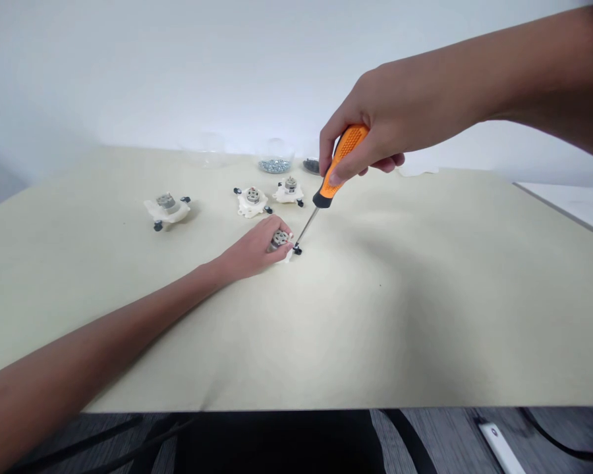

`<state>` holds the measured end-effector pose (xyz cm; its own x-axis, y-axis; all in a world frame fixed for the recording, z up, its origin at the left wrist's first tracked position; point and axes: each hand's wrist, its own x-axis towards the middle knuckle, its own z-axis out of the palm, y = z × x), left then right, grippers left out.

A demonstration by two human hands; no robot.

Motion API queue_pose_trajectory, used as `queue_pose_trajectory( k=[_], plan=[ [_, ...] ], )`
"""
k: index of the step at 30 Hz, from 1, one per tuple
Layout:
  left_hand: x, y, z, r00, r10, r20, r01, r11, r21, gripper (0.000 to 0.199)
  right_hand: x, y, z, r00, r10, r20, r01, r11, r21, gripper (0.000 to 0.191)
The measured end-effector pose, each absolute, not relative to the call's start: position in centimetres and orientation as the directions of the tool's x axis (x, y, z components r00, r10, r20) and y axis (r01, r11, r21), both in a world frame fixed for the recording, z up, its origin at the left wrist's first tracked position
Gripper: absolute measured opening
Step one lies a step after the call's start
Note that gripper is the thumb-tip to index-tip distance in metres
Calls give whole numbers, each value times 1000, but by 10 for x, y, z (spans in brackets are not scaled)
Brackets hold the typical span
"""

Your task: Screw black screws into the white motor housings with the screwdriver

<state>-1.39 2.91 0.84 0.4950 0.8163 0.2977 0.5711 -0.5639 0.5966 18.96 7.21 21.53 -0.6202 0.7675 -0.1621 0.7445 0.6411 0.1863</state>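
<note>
My left hand (257, 247) is closed around a small motor on a white plastic bracket (279, 239), pressing it to the tabletop. A black part (297, 250) sticks out at the bracket's right edge. In my right hand (375, 118) is a screwdriver (343, 155) with an orange and black handle, tilted down to the left. Its tip meets the black part beside my left thumb; the exact contact is too small to make out. My left fingers hide much of the bracket.
Behind stand similar motor assemblies, one at left (167, 209), one in the middle (252, 199) and one beside it (289, 189). A clear cup of silver screws (275, 164), dark screws (311, 166) and a clear container (211, 155) are near the wall. A power strip (499, 447) lies below.
</note>
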Motion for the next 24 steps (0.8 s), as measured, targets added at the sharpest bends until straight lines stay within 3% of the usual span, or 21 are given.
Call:
queue_pose_trajectory(
  k=[7, 12, 17, 21, 24],
  plan=[
    [-13, 27, 11, 475, 842, 258, 591, -522, 615, 19, 204, 77, 211, -579, 799, -162, 789, 599, 136, 51],
    [-14, 28, 12, 439, 871, 223, 570, -461, 680, 22, 245, 65, 190, -520, 852, -67, 854, 515, -72, 42],
    [-15, 30, 13, 370, 904, 213, 534, -394, 748, 26, 287, 46, 113, -327, 920, 215, 857, 385, -344, 33],
    [-17, 30, 11, 297, 936, 187, 496, -319, 808, 27, 296, 41, 42, -351, 885, 306, 847, 440, -298, 33],
    [-18, 31, 11, 254, 951, 175, 449, -276, 850, 30, 289, 41, 14, -467, 844, 263, 833, 519, -189, 37]
  ],
)
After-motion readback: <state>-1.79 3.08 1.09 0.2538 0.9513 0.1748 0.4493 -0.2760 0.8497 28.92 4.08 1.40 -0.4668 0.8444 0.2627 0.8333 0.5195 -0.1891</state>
